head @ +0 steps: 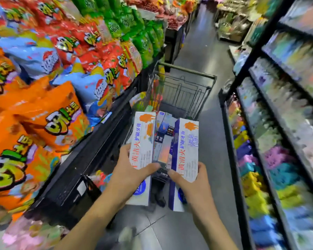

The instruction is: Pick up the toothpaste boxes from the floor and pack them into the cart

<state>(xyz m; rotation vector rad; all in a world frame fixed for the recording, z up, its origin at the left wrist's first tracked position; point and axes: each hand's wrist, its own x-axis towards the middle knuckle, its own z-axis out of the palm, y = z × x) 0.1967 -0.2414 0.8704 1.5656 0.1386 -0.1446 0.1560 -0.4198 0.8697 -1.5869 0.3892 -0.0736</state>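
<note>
**Two toothpaste boxes held over the cart, one in each hand**

The left toothpaste box [143,139] and the right toothpaste box [187,147] are long, flat-sided cartons of white card with orange and blue print; I judge them light and stiff along their length, though thin card will dent if squeezed hard, and the printed faces look smooth enough to slide in a loose grasp; the safest hold is probably across the narrow width near the middle or lower third, thumb on one face and fingers behind, which is roughly where they are taken now.

Taking the cart [188,76] as the landmark: both boxes are in the air above its near end, lengthwise along it, the left box toward its left side and the right box toward its right side, with a gap between them; through that gap, other packed boxes [163,130] show lying inside the basket; the far part of the basket looks bare.

The left hand [132,170] is clamped round the lower part of the left box, thumb across its front face; the right hand [190,179] grips the right box likewise, thumb on the front.

Left of the cart stand snack bags [49,105] on a dark display; right of it runs a shelf rack [271,123], blurred; grey floor [202,42] stretches beyond.
</note>
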